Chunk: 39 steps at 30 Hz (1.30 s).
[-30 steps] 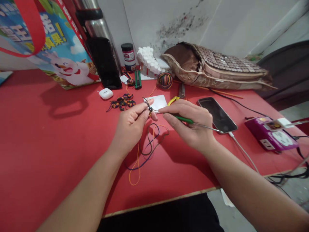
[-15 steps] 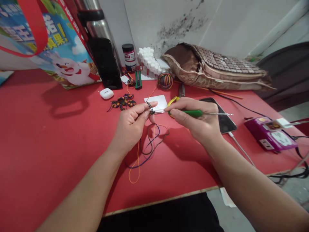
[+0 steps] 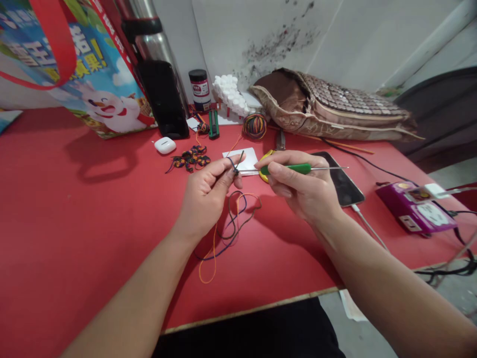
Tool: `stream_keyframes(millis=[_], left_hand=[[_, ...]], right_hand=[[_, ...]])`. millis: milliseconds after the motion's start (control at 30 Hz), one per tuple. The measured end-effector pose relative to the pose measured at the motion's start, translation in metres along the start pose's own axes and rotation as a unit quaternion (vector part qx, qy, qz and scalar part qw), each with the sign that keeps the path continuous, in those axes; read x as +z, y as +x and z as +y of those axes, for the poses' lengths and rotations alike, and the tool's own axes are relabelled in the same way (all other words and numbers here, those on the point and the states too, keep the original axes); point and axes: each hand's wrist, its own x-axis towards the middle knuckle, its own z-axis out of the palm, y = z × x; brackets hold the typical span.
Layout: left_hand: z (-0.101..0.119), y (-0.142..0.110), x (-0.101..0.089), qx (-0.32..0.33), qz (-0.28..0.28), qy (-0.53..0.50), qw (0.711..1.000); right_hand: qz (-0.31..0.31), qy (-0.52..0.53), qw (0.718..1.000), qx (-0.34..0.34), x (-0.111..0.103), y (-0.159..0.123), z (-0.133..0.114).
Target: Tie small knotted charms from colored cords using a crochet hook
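Note:
My left hand (image 3: pixel 209 191) pinches a small piece of dark crochet work (image 3: pixel 236 171) between thumb and fingers, with a dark strand over the index finger. In my right hand (image 3: pixel 303 186) is a crochet hook (image 3: pixel 292 169) with a green handle and a metal shaft at either end. Its left tip meets the crochet work; the exact stitch is too small to make out. Loose multicoloured yarn (image 3: pixel 214 256), orange, purple and dark, trails onto the table below my left hand. Behind the hands lies a white card (image 3: pixel 248 158).
A yarn ball (image 3: pixel 255 126), finished crochet pieces (image 3: pixel 190 158), an earbud case (image 3: pixel 164 145) and yellow-handled pliers (image 3: pixel 280 140) lie behind my hands. To the right are a phone (image 3: pixel 345 184) and a purple power adapter (image 3: pixel 419 206). A steel bottle (image 3: pixel 152 44) stands behind a propped phone (image 3: pixel 162 99).
The hook has shifted slightly left, its free tip tilting up a little. A dark strand now stands up in front of the card by my left index finger.

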Motion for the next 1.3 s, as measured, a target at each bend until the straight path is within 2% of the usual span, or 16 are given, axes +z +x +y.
stream_keyframes(millis=[167, 300, 600, 767, 900, 1067, 1300], left_hand=[[-0.002, -0.002, 0.003, -0.018, -0.007, -0.041, 0.999], [-0.003, -0.005, 0.006, -0.016, -0.020, -0.066, 0.997], [-0.001, -0.005, 0.008, 0.017, -0.025, -0.042, 0.999], [-0.001, -0.002, 0.004, -0.023, -0.053, -0.120, 0.991], [-0.004, -0.001, 0.001, -0.030, -0.059, -0.150, 0.986], [-0.006, -0.001, 0.002, -0.040, -0.044, -0.136, 0.989], [-0.008, 0.000, 0.000, -0.032, -0.062, -0.140, 0.988]], right_hand=[[-0.011, 0.031, 0.999, 0.011, 0.002, 0.003, 0.004], [-0.025, 0.032, 0.999, -0.006, 0.004, 0.002, 0.007], [-0.078, 0.055, 0.995, 0.018, 0.005, 0.000, 0.004], [-0.091, 0.037, 0.995, 0.029, 0.001, 0.000, -0.001], [-0.113, 0.027, 0.993, 0.008, -0.001, -0.002, -0.003], [-0.121, -0.007, 0.992, -0.027, -0.002, -0.002, -0.002], [-0.146, -0.014, 0.989, -0.026, -0.004, -0.003, -0.004]])
